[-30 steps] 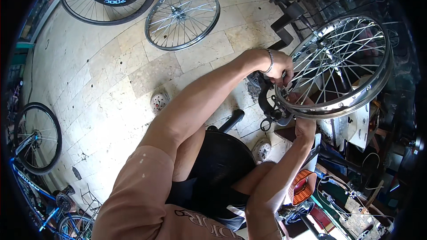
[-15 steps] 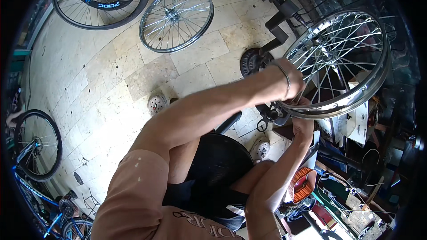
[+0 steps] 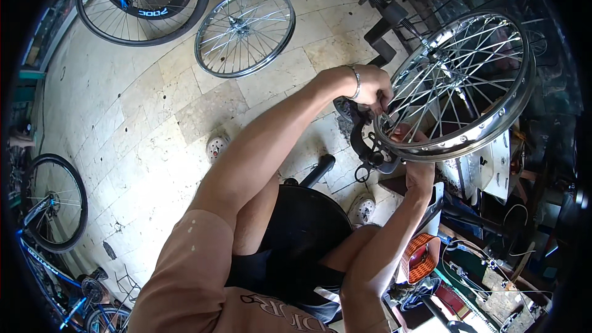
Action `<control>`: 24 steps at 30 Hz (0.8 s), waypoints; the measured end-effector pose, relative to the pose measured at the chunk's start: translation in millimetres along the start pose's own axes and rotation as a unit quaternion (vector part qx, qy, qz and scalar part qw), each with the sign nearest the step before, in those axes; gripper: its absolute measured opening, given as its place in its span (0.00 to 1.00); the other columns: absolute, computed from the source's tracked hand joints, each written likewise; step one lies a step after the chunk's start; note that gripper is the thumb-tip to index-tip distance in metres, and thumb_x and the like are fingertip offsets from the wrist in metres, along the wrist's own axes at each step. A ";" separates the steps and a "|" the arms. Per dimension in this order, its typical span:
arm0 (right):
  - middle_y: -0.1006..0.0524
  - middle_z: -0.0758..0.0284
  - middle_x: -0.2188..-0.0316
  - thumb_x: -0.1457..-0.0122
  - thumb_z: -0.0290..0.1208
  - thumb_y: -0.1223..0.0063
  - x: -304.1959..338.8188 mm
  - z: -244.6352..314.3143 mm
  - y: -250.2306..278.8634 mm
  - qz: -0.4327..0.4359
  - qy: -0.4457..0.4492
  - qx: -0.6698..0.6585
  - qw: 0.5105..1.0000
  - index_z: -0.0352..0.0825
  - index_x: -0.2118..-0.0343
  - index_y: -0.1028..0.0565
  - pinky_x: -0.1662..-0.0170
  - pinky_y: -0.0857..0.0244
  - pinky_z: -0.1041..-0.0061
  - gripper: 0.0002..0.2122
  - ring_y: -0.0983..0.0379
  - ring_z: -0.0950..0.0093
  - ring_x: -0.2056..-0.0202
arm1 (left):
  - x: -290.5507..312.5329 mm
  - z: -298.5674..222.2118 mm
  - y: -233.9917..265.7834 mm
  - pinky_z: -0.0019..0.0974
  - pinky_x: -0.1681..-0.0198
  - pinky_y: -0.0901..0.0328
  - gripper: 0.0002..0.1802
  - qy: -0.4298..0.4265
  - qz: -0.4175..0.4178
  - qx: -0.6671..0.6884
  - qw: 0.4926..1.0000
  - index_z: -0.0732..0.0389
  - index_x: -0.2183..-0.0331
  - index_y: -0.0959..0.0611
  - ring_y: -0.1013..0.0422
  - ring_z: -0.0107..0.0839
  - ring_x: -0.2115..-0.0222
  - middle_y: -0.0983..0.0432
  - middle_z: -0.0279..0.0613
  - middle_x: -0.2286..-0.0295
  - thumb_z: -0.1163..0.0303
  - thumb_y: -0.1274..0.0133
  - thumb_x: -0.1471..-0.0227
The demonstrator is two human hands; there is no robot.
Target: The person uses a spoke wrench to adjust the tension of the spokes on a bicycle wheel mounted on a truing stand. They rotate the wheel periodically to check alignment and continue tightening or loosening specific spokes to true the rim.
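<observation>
A spoked bicycle wheel with a shiny metal rim and no tire is held up at the right in a dark metal stand. At the rim's near-left edge is my left hand, a bracelet on its wrist and its fingers curled together. Whatever small thing those fingertips pinch by the spokes is too small to tell. My right hand reaches up behind the lower rim. Its fingers are bent among the spoke ends close to my left fingertips, and the rim hides part of it.
A second bare spoked wheel lies on the tiled floor. Blue bicycles and tired wheels stand along the left. An orange basket and a cluttered bench are at the lower right. A black round seat is below me.
My left hand has moved left and slightly up, off the spokes to the rim's left edge. The wheel has shifted a little left. My right hand stays near the same place, its fingers now more visible.
</observation>
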State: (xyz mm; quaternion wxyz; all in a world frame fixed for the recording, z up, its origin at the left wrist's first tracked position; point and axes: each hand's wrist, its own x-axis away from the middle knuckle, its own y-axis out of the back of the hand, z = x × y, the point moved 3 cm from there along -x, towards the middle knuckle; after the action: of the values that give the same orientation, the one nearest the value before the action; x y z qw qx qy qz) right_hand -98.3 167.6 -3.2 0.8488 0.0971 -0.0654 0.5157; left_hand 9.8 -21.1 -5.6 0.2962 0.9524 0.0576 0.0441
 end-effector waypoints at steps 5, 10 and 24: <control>0.23 0.65 0.63 0.45 0.21 0.47 -3.3 -8.9 -1.8 -0.019 0.029 -0.049 0.998 0.27 0.55 0.27 0.60 0.34 0.79 0.14 0.28 0.78 0.64 | -6.0 7.6 -5.6 0.33 0.71 0.35 0.10 0.025 0.018 0.012 0.999 0.58 0.71 0.16 0.28 0.29 0.76 0.22 0.38 0.78 0.72 0.37 0.62; 0.23 0.65 0.64 0.43 0.26 0.45 -2.4 -16.4 -2.8 -0.007 0.006 -0.023 1.000 0.26 0.55 0.28 0.62 0.35 0.82 0.15 0.29 0.80 0.65 | -3.5 10.5 -11.8 0.33 0.71 0.35 0.11 0.027 0.024 0.039 0.999 0.55 0.69 0.15 0.27 0.29 0.75 0.21 0.37 0.77 0.71 0.37 0.63; 0.22 0.67 0.70 0.46 0.27 0.42 3.0 -6.2 -1.8 -0.048 -0.005 -0.005 0.999 0.25 0.60 0.24 0.67 0.35 0.83 0.12 0.28 0.82 0.71 | -30.8 22.0 -30.2 0.30 0.72 0.34 0.11 -0.028 0.092 0.126 0.987 0.58 0.70 0.15 0.25 0.24 0.74 0.19 0.36 0.75 0.70 0.36 0.63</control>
State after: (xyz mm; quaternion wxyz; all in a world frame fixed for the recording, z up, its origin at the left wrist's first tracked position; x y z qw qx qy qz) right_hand -95.2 170.8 -8.8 0.8728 0.0980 -0.0673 0.4734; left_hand -20.6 -12.8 -42.5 0.1703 0.9841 -0.0338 0.0372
